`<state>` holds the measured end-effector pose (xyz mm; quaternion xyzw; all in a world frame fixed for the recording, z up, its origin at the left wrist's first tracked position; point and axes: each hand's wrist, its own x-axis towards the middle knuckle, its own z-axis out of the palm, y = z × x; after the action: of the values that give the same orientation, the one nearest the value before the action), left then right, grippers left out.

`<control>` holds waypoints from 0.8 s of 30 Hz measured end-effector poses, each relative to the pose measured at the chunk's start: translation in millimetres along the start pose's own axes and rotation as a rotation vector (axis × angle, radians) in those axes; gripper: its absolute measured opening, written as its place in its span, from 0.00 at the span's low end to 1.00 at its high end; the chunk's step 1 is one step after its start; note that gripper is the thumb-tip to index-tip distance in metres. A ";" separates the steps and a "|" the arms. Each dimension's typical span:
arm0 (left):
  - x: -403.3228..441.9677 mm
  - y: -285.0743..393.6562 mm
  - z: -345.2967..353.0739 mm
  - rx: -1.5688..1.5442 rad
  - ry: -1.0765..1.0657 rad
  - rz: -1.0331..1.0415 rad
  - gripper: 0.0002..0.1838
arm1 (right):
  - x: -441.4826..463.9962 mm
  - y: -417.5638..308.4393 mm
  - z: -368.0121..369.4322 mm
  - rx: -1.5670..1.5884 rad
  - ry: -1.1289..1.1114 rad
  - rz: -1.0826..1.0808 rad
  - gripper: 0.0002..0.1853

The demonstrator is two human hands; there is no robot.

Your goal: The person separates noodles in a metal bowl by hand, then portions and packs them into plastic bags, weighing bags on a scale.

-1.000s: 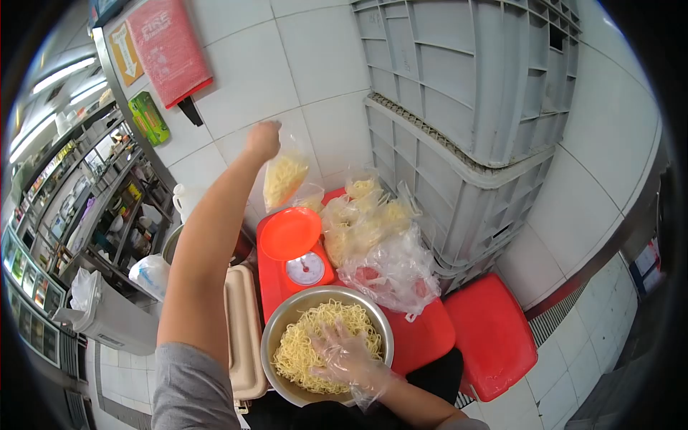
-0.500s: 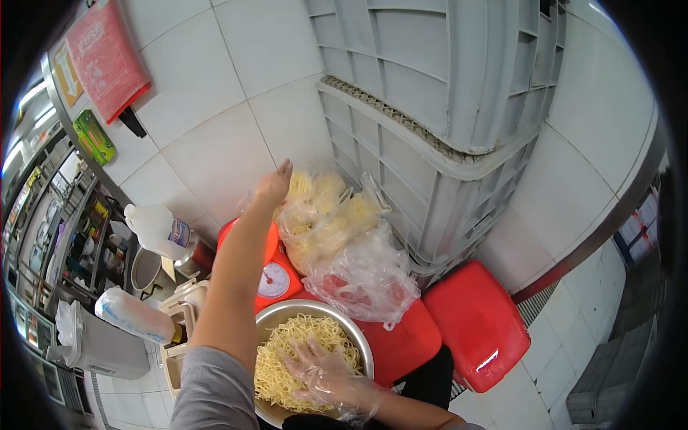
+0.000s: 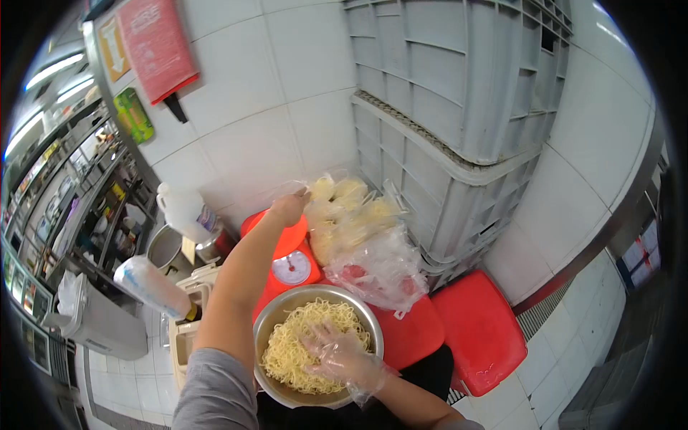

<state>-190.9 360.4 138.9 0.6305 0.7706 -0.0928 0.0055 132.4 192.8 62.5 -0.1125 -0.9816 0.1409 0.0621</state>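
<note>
Resting on the noodles (image 3: 290, 355) inside the bowl (image 3: 292, 298), my right hand (image 3: 344, 357) lies splayed. Beyond the bowl, my left hand (image 3: 289, 208) is beside the bags (image 3: 351, 217); its grip I cannot tell, and a hasty pull could topple them.

The round steel bowl (image 3: 273, 322) stands nearest, with pale yellow noodles (image 3: 290, 351) in it and the right hand (image 3: 352, 362) on them. Behind it, slightly left on the red plastic tabletop (image 3: 412, 333), stands the orange dial scale (image 3: 292, 268); the left hand (image 3: 290, 208) is at the far side of its round orange dish (image 3: 290, 239). Right of the scale lie clear plastic bags of noodles (image 3: 351, 218). Stacked grey plastic crates (image 3: 441, 186) stand behind them to the right; a red plastic stool (image 3: 479, 333) is right of the tabletop. Left of the scale stands a white plastic jug (image 3: 183, 211), and farther left a grey plastic bin (image 3: 111, 322).
</note>
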 end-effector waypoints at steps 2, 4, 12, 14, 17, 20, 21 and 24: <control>-31.0 -6.0 -19.2 0.105 0.083 0.077 0.29 | -1.5 -0.4 6.2 0.008 0.064 -0.012 0.41; -69.0 -23.8 -45.6 0.156 0.140 0.081 0.26 | 0.3 0.5 8.3 0.028 0.053 -0.028 0.39; -298.6 -165.7 -139.1 0.292 0.298 -0.298 0.16 | -2.4 -11.9 -2.0 0.022 0.085 -0.027 0.40; -351.1 -193.1 -135.5 0.324 0.290 -0.398 0.15 | -0.5 -15.3 -8.0 0.101 0.043 0.003 0.41; -397.1 -229.6 -118.6 0.249 0.194 -0.499 0.17 | 2.5 -14.7 1.0 0.083 0.031 0.024 0.41; -429.4 -241.7 -93.5 0.172 0.132 -0.583 0.22 | 6.4 -19.8 -9.0 0.089 -0.016 0.022 0.42; -430.7 -248.5 -81.3 0.148 0.182 -0.570 0.23 | 7.3 -23.4 -10.7 0.085 -0.013 0.019 0.41; -424.8 -234.9 -64.5 0.075 0.265 -0.581 0.24 | 2.5 -26.2 -11.4 0.066 0.016 0.035 0.41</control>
<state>-325.4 -86.4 287.6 0.3904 0.9085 -0.0360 -0.1448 126.4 171.9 81.2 -0.1287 -0.9738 0.1735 0.0709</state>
